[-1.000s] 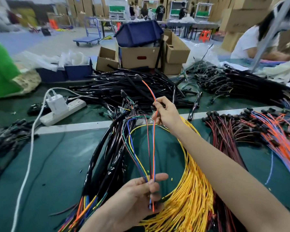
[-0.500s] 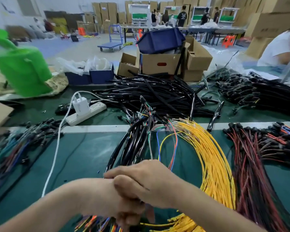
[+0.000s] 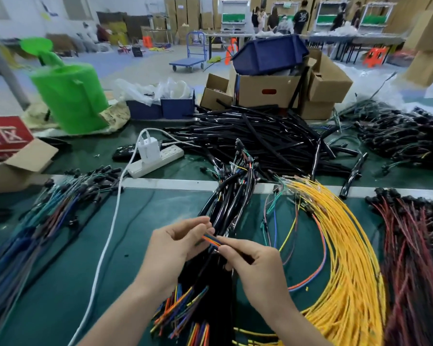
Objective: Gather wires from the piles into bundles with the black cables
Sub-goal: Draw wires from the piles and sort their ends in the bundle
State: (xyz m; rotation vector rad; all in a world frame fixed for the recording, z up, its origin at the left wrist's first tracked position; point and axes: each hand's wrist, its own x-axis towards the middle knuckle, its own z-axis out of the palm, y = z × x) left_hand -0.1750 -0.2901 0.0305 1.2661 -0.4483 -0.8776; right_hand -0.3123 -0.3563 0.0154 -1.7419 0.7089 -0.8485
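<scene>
Wires (image 3: 211, 240) pinched: left hand (image 3: 171, 253), right hand (image 3: 256, 269).

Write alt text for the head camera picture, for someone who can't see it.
A left hand and a right hand pinch a few coloured wires between them, over a bundle of black cables on a green table. Yellow wires lie to their right.

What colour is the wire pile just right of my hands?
The wire pile is yellow; head view.

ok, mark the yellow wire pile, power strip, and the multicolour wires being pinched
yellow wire pile (image 3: 353, 258): head view, mid-curve
power strip (image 3: 171, 153): head view, bare right end
pinched multicolour wires (image 3: 211, 239): head view, exposed span
</scene>
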